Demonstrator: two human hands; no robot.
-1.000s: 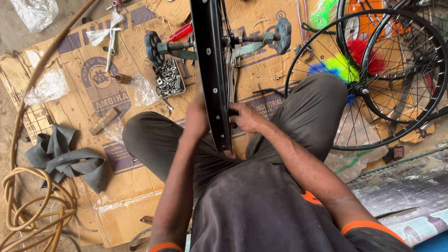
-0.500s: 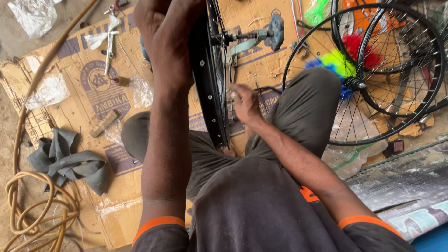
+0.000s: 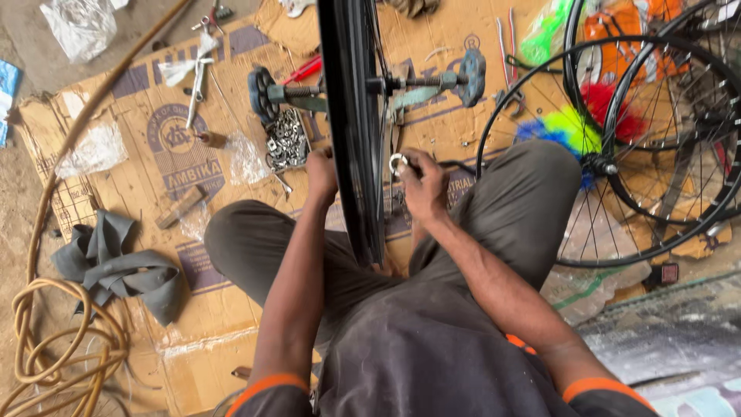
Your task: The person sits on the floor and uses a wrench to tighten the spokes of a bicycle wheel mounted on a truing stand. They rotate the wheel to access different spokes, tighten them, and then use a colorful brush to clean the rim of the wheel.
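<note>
Your wheel (image 3: 353, 116) stands upright on edge between your knees, running from 12 o'clock down to your lap, seen edge-on. Its axle (image 3: 421, 80) projects to the right, carried in a truing stand (image 3: 278, 94) whose round ends flank the rim at 11 and 1 o'clock.

Your left hand (image 3: 322, 174) is curled against the left face of the rim; you cannot tell from here what it grips, if anything. Your right hand (image 3: 421, 181) is closed around a small ring-shaped spoke key (image 3: 398, 163), just beside the right face of the rim.

Cardboard (image 3: 139, 147) covers the floor. A pile of small metal parts (image 3: 287, 139) lies at 11 o'clock, a grey tube (image 3: 116, 266) at 9 o'clock, a coiled hose (image 3: 54, 340) at 8 o'clock, and two more wheels (image 3: 656, 147) at 2 o'clock.
</note>
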